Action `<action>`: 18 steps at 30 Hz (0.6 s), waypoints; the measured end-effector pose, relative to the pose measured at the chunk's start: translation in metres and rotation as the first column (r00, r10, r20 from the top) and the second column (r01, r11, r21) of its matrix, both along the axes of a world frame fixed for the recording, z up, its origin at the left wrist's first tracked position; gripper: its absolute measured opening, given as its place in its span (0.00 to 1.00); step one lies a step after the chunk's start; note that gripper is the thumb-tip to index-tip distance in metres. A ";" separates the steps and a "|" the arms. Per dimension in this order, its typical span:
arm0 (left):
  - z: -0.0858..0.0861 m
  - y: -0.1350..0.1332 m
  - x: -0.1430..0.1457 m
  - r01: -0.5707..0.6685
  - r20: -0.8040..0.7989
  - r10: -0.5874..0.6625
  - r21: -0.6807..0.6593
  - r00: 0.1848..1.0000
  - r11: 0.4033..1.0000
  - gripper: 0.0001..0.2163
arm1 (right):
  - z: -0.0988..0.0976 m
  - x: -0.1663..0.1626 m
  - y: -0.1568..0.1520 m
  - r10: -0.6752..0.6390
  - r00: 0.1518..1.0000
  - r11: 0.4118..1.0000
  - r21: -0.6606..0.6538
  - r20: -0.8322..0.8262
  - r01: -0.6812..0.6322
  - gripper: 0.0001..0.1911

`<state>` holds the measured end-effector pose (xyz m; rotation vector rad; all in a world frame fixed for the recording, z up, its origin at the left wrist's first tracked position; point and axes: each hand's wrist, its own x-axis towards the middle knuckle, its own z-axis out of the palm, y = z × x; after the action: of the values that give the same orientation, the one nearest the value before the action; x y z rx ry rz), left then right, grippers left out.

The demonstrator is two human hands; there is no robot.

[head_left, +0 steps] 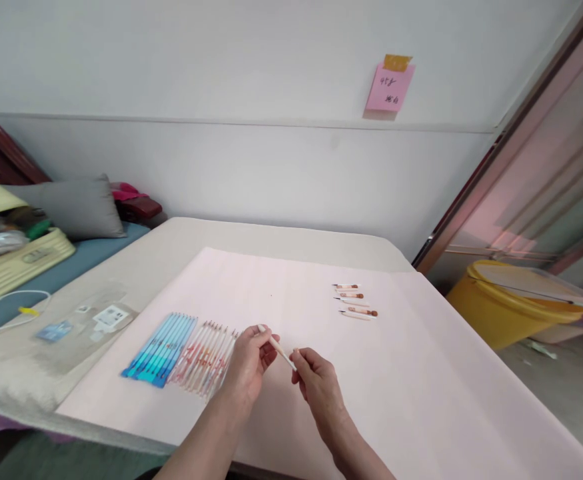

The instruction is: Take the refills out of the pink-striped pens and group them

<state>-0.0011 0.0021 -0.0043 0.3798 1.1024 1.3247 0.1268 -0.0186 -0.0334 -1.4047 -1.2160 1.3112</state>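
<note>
Slim white pen point(277, 348) pinched at both ends by our left hand point(250, 360) and right hand point(317, 381); seemingly mid-assembly, needing steady alignment.

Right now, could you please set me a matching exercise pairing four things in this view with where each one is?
1 blue pens
2 pink note
3 yellow tub
4 thin white stick

A taped to the wall
B on the floor
C between the left hand and right hand
D on the pink sheet

Pairs: 1-D, 2-A, 3-B, 4-C.
</note>
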 end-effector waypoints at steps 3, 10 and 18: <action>0.000 0.000 0.000 0.004 -0.002 -0.004 0.013 1.000 1.000 0.07 | -0.001 0.000 0.000 -0.001 1.000 1.000 0.002 0.009 0.001 0.18; 0.000 -0.001 0.002 0.066 0.024 -0.067 0.028 0.997 0.997 0.07 | 0.000 -0.001 0.000 0.056 0.998 0.998 0.006 0.034 -0.056 0.19; -0.002 -0.001 0.001 0.084 -0.028 -0.083 0.037 0.996 0.996 0.07 | 0.000 -0.003 -0.002 0.117 0.989 0.992 0.031 0.094 -0.120 0.18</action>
<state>0.0000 0.0007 -0.0059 0.4679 1.0738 1.2714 0.1239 -0.0201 -0.0336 -1.3981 -1.3972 1.3092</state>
